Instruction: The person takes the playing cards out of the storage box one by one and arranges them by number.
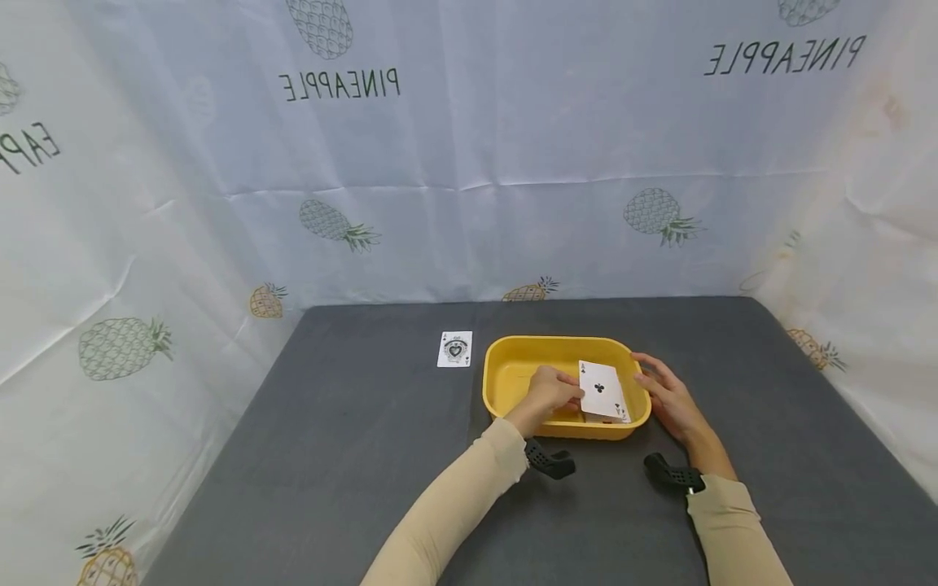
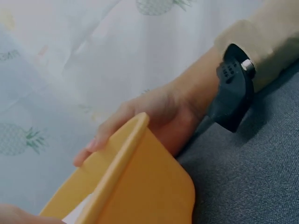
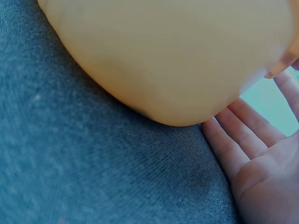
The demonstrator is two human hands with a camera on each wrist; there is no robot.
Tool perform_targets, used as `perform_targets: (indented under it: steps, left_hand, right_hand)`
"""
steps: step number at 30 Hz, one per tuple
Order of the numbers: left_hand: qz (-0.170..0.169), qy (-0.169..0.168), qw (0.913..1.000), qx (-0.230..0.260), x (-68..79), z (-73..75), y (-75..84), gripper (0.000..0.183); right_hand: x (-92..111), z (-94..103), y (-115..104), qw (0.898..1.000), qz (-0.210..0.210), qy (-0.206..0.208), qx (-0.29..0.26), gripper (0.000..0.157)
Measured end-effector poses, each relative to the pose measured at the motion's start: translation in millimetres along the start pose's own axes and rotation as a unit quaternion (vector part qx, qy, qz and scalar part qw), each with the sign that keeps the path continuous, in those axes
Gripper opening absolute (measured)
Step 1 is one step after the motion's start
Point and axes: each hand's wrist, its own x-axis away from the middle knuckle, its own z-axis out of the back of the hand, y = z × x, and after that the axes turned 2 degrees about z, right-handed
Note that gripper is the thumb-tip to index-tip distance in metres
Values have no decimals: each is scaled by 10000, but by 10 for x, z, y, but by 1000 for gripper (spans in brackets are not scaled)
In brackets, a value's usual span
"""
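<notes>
Inside the yellow plastic bin (image 1: 510, 358), an ace of clubs playing card (image 1: 607, 382) lies face up and tilted over other cards, whose edges show below and to its right. My left hand (image 1: 551, 389) reaches in over the near side and pinches that card at its left edge. At the bin's right end rests my right hand (image 1: 672, 404), touching the rim. In the right wrist view, the fingers (image 3: 247, 135) of this hand lie fairly straight along the bin's outer wall. A sliver of the left hand (image 2: 23, 215) shows in the left wrist view.
An ace of spades card (image 1: 455, 349) lies face up on the dark grey tabletop (image 1: 366, 423), left of the bin. White curtains (image 1: 469, 146) with pineapple prints hang behind the table and along both sides. Black wrist bands (image 1: 548, 460) sit on both arms.
</notes>
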Motion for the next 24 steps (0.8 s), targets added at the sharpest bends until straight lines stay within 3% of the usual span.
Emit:
perform_targets:
  steps: [5,11,18,24]
  left_hand:
    - [-167,-229,9989,384,12,150,-50,16]
    - [-498,-408,9958,650,49,441,-36,19]
    - [-855,-283,9928,794,54,790,27,23]
    - [-998,-141,9918,780,27,1048,-36,25]
  right_hand:
    - [-20,-36,19,9999,-84,58,54,32]
    - [-17,-56,18,9999,-22,147,76,32]
    - [-12,-26,8,9999,58,113,26,32]
    - [21,-13,20,9998,-107,91,141,32]
